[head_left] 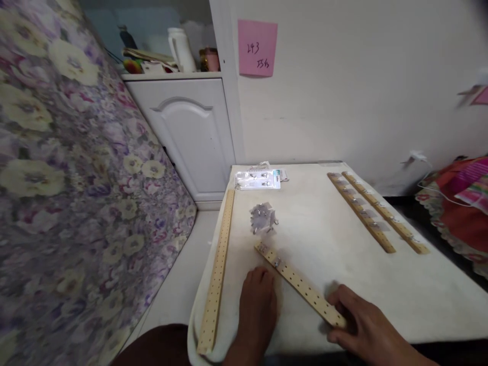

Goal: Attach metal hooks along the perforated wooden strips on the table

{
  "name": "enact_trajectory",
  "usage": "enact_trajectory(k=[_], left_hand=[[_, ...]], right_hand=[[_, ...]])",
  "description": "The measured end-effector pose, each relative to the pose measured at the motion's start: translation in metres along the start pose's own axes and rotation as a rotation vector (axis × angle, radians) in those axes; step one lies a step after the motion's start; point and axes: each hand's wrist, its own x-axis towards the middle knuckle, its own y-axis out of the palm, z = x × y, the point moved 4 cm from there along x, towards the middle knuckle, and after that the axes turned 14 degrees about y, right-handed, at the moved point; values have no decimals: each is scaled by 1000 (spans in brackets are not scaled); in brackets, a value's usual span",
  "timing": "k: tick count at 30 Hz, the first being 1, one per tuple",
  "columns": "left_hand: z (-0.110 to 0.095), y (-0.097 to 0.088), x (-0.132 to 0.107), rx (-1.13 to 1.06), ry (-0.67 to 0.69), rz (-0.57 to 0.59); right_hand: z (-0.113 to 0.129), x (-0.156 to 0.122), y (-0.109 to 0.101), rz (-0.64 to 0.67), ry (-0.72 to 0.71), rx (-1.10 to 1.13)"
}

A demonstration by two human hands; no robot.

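A pale wooden strip with rows of holes [301,284] lies slantwise on the table. My right hand [358,317] grips its near end between thumb and fingers. Toward the strip's far end sits a small metal hook [277,263], with a clear patch near the tip. My left hand [257,300] rests just left of the strip, fingers curled down and closed; whatever they hold, if anything, is hidden. Beyond the strip's far end is a pile of clear adhesive hooks [262,217].
A bare holed strip [218,274] lies along the left edge of the cloth-covered table [297,203]. Two strips fitted with hooks, one inner [360,211] and one outer [385,212], lie at the right. Packaged hooks [257,179] lie at the back, before the wall.
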Motion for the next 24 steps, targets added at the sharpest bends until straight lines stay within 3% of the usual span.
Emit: enact_trajectory(k=[9, 14, 18, 24], left_hand=[[2, 0, 2, 3, 14, 13], [2, 2, 0, 6, 29, 7], [4, 2, -1, -4, 36, -5], [4, 0, 1, 13, 19, -7]], right_hand=[[7, -7, 13, -182, -49, -185], [-6, -12, 9, -241, 55, -117], [-9, 0, -1, -348, 163, -82], [-4, 31, -9, -422, 195, -66]])
